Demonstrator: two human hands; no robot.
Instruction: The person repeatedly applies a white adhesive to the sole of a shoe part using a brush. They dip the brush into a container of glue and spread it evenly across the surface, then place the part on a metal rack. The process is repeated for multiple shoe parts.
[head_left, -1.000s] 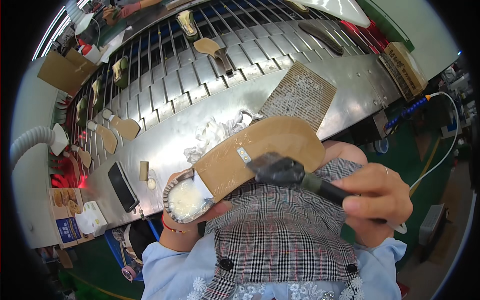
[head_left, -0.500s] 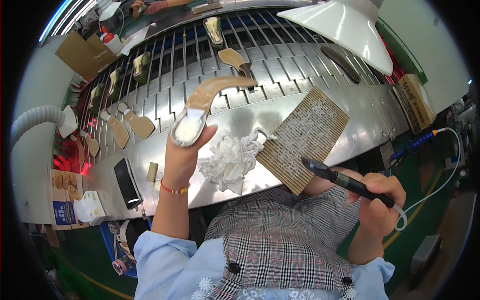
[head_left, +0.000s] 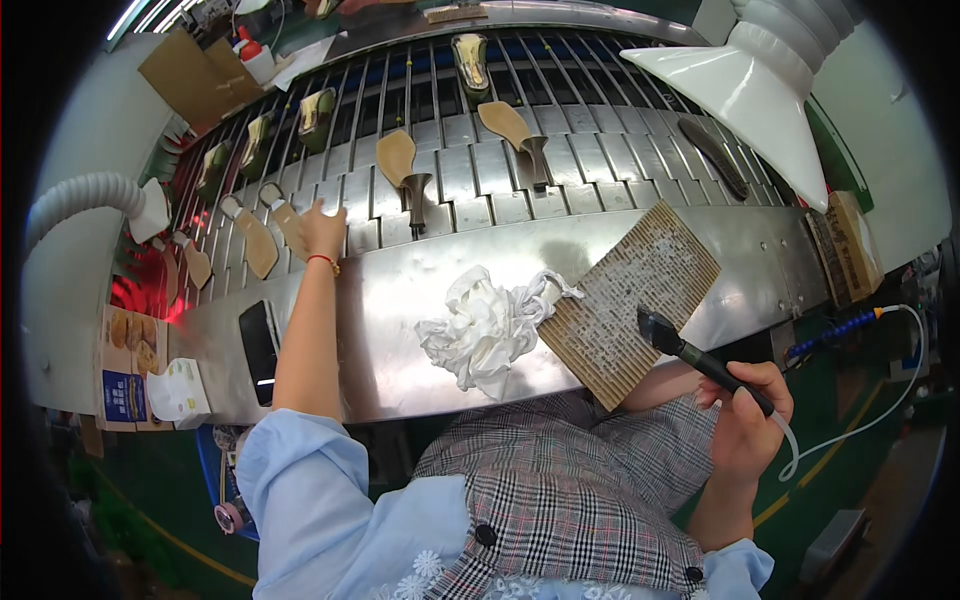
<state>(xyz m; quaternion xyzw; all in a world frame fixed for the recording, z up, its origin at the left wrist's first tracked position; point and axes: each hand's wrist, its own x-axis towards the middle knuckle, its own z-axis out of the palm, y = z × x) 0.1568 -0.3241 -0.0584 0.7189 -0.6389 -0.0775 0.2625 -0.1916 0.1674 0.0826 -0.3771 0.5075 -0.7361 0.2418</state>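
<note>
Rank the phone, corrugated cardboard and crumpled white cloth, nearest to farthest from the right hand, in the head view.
1. Corrugated cardboard, ahead-left of the right hand.
2. Crumpled white cloth, left of the cardboard.
3. Phone, farthest left.

Left hand (head_left: 323, 232), fingers spread, is beside a tan sole (head_left: 288, 222) at the near edge of the slatted conveyor (head_left: 460, 168); contact unclear. Right hand (head_left: 752, 415) grips a black brush (head_left: 714, 369) trailing a white tube (head_left: 792, 450). Ridged cardboard (head_left: 630, 300) and crumpled white cloth (head_left: 480, 330) lie on the metal worktop (head_left: 375, 375). Dark phone (head_left: 258, 345) rests left of both.
</note>
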